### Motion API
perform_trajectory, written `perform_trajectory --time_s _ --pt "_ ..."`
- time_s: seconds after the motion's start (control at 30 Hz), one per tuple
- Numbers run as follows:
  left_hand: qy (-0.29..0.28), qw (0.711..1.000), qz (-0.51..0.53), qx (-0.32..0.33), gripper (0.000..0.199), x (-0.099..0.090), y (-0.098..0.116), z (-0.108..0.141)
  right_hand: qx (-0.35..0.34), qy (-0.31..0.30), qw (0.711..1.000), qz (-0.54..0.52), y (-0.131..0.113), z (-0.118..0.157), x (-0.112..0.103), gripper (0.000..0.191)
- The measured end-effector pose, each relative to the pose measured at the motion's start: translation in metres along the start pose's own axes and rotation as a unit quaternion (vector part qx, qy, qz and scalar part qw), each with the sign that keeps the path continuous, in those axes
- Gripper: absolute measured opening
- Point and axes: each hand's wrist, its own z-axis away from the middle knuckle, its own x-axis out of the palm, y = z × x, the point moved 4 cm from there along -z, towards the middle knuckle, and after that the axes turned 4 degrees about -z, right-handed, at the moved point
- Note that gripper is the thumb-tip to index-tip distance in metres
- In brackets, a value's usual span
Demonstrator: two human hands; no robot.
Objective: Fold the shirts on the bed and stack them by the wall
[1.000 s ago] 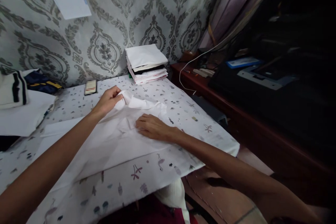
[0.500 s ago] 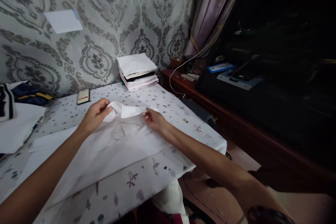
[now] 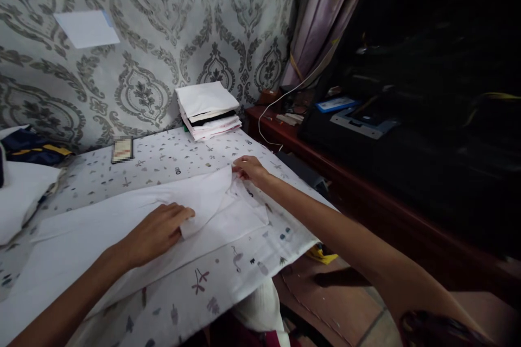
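The right hand [image 3: 252,170] pinches the white cloth [image 3: 122,209], the left hand [image 3: 152,232] touches it, fingers bent, grip unclear, a folded stack [image 3: 207,98] beyond it.

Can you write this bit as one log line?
left hand: on white cloth | right hand: pinching its edge | folded stack: near wall

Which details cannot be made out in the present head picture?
All in the head view:
Cloth: left end, cut off by the picture's left edge; part, covered by the left forearm.
Small rectangle: face, pixelated.
Left hand: underside, hidden by its own back.
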Motion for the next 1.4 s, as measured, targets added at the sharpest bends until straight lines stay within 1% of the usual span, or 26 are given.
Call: perform_trajectory --time_s 0.07,0.1,0.17,0.23,0.33,0.47,0.63,0.73,0.77,0.8,0.83,0.87,0.9,0.93,0.97,1.0,1.03,1.07,1.1,1.13,1.17,1.2,1.27,1.33,1.4 --pt "0.009 0.998 -0.053 0.036 0.051 0.005 0.008 -0.004 -0.024 0.013 0.999 0.032 -0.001 -0.006 0.005 0.016" --pt "0.012 0.996 -0.076 0.046 0.048 0.005 0.012 -0.006 -0.035 0.019 0.998 0.047 -0.001 -0.009 0.008 0.017" --pt "0.022 0.994 -0.097 0.052 0.035 0.002 0.016 -0.01 -0.055 0.03 0.995 0.074 -0.002 -0.015 0.012 0.019" --pt "0.048 0.996 -0.066 0.045 0.025 -0.004 0.019 -0.011 -0.073 0.038 0.992 0.093 -0.002 -0.021 0.013 0.022" --pt "0.089 0.995 0.013 0.037 0.027 -0.01 0.02 -0.009 -0.089 0.048 0.989 0.109 0.0 -0.026 0.011 0.022" --pt "0.087 0.994 0.053 0.048 0.031 -0.002 0.023 -0.005 -0.091 0.057 0.988 0.115 0.004 -0.028 0.008 0.019" --pt "0.105 0.991 0.071 0.044 0.03 0.007 0.029 -0.001 -0.095 0.059 0.984 0.141 0.003 -0.029 0.009 0.018" --pt "0.11 0.99 0.078 0.052 0.032 0.009 0.026 0.012 -0.117 0.058 0.977 0.168 -0.001 -0.022 0.01 0.018" --pt "0.115 0.989 0.077 0.042 0.034 0.009 0.02 0.019 -0.144 0.061 0.97 0.188 -0.003 -0.016 0.011 0.018" --pt "0.123 0.99 0.072 0.018 0.033 0.008 0.011 0.029 -0.186 0.061 0.957 0.216 -0.006 -0.007 0.013 0.017" --pt "0.131 0.989 0.061 -0.018 0.031 0.007 -0.002 0.04 -0.236 0.051 0.938 0.248 -0.009 0.005 0.018 0.015" --pt "0.138 0.987 0.041 -0.069 0.029 0.005 -0.019 0.053 -0.293 0.022 0.913 0.282 -0.011 0.021 0.025 0.013" --pt "0.142 0.981 0.015 -0.129 0.029 0.003 -0.038 0.068 -0.341 -0.034 0.887 0.309 -0.01 0.039 0.034 0.014" --pt "0.14 0.971 -0.018 -0.193 0.029 0.0 -0.059 0.084 -0.374 -0.11 0.862 0.323 -0.006 0.059 0.045 0.018" --pt "0.131 0.957 -0.056 -0.254 0.03 -0.003 -0.08 0.1 -0.396 -0.203 0.829 0.338 0.001 0.08 0.057 0.022" --pt "0.112 0.941 -0.093 -0.304 0.031 -0.006 -0.1 0.116 -0.421 -0.273 0.785 0.362 0.009 0.101 0.068 0.025" --pt "0.088 0.927 -0.128 -0.341 0.032 -0.009 -0.118 0.13 -0.445 -0.315 0.741 0.394 0.018 0.12 0.077 0.028" --pt "0.064 0.914 -0.159 -0.367 0.033 -0.012 -0.134 0.143 -0.461 -0.335 0.702 0.427 0.026 0.134 0.085 0.027" --pt "0.042 0.905 -0.184 -0.381 0.033 -0.014 -0.147 0.153 -0.476 -0.335 0.671 0.46 0.034 0.143 0.091 0.022" --pt "0.025 0.899 -0.203 -0.388 0.033 -0.017 -0.157 0.161 -0.483 -0.323 0.652 0.486 0.041 0.149 0.096 0.015" --pt "0.013 0.894 -0.217 -0.391 0.032 -0.019 -0.164 0.166 -0.486 -0.308 0.644 0.504 0.047 0.15 0.1 0.009" --pt "0.005 0.892 -0.225 -0.391 0.031 -0.022 -0.169 0.17 -0.486 -0.294 0.643 0.514 0.051 0.149 0.103 0.012" --pt "-0.011 0.891 -0.231 -0.392 0.031 -0.028 -0.172 0.174 -0.483 -0.274 0.656 0.511 0.052 0.144 0.106 0.02" --pt "-0.019 0.886 -0.235 -0.399 0.033 -0.038 -0.171 0.178 -0.474 -0.264 0.686 0.484 0.046 0.139 0.105 0.022" --pt "-0.004 0.878 -0.249 -0.408 0.035 -0.051 -0.167 0.184 -0.463 -0.253 0.729 0.435 0.033 0.137 0.1 0.02"
